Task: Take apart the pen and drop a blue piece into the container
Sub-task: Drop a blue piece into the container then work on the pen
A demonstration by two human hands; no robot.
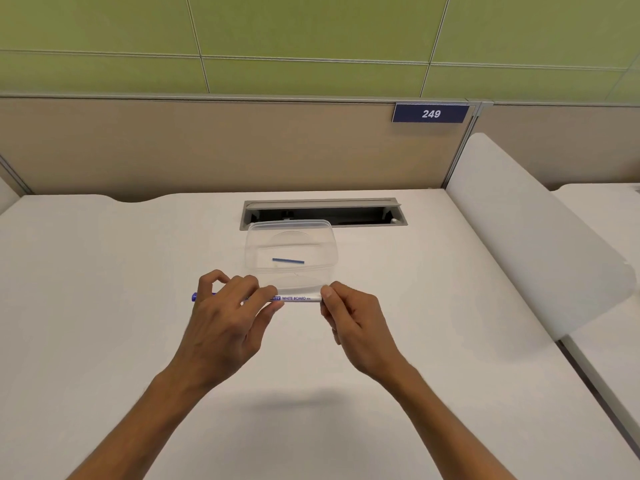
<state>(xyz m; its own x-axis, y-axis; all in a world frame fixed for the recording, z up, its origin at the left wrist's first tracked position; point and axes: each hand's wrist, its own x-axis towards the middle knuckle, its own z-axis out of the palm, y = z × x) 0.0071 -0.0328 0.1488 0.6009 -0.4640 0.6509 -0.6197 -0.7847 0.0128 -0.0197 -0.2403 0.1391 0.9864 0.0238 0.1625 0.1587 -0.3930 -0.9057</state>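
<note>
Your left hand [227,317] and right hand [349,317] both grip the whiteboard marker [298,298], held level just in front of the clear container [329,237]; a blue piece [288,260] already lies inside; pull apart too sharply and your knuckles may knock the container along the table [104,271], or a freed part may fly off

Bright, soft overhead light; wide-angle warping.

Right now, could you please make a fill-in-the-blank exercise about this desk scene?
1. Both hands hold the ____ by its two ends.
2. The rod inside the container is ____ in colour.
3. The sign shows the number ____.
4. The left hand covers the end near the pen's ____ tip.

Answers: pen; blue; 249; blue
</note>
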